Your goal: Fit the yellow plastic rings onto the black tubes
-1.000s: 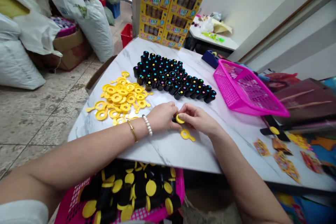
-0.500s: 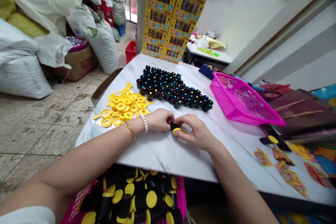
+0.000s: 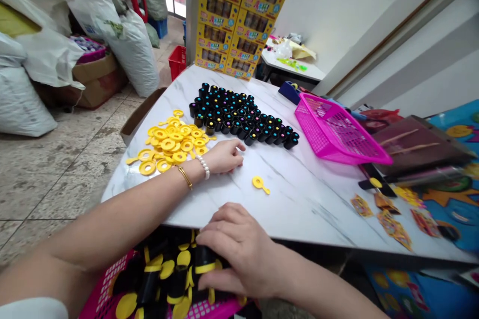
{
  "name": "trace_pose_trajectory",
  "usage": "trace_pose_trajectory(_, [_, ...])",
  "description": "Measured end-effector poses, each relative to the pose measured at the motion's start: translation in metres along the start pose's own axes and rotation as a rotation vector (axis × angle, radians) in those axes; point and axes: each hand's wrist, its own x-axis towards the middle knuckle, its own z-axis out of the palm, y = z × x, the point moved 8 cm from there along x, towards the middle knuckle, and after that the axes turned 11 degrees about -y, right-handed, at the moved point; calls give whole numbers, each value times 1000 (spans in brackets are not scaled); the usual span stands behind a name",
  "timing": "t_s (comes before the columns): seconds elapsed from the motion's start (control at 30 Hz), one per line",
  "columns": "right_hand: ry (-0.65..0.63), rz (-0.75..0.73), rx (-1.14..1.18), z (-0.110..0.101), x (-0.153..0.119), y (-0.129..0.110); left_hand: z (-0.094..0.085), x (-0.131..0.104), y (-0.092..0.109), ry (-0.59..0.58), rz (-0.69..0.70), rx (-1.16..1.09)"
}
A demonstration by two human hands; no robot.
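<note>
My right hand (image 3: 239, 249) is over the basket below the table edge, with thumb and fingers around a black cylinder with a yellow rim (image 3: 204, 259). My left hand (image 3: 223, 156) rests on the table, fingers partly stretched toward the black pieces, with nothing visible in them. Just beyond it stand many small black cylinders (image 3: 239, 112) with coloured dots on top. To its left lies a heap of yellow rings with tabs (image 3: 168, 143). One loose yellow ring with a tab (image 3: 258, 183) lies on the table between both hands. The pink basket (image 3: 90, 291) holds black cylinders with yellow ends.
An empty-looking pink basket (image 3: 337, 132) stands on the white table (image 3: 299, 199) at right, near small colourful packets (image 3: 392, 229). Yellow boxes (image 3: 228, 25) are stacked at the back. White sacks (image 3: 130, 50) and a cardboard box (image 3: 99, 79) stand on the floor at left.
My right hand has moved from the tabletop down to the basket with the black cylinder. My left hand has let go of it. A yellow ring now shows on the table.
</note>
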Motion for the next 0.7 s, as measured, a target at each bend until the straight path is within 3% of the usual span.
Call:
trace_pose_trajectory(0.07, [54,-24,53,8,1,-4,0,-1,2,-2,5,37])
trace_pose_trajectory(0.17, [153,8,100,-9,-14,9,-1,-2,8,19,42,81])
trace_pose_trajectory(0.3, [358,357,-110,-54,-65,63,-5,-2,16,135,111,138])
trace_pose_trajectory(0.37, [322,491,-242,-59,-84,91,-6,-2,17,187,128,149])
trace_pose_trajectory(0.47, [242,556,-367,-54,-91,123,-5,-1,16,213,126,148])
trace_pose_trajectory(0.6, [160,586,-546,-57,-72,147,-6,-1,15,204,105,137])
trace_pose_trajectory(0.7, [121,624,-447,-71,-58,164,-4,1,12,144,97,103])
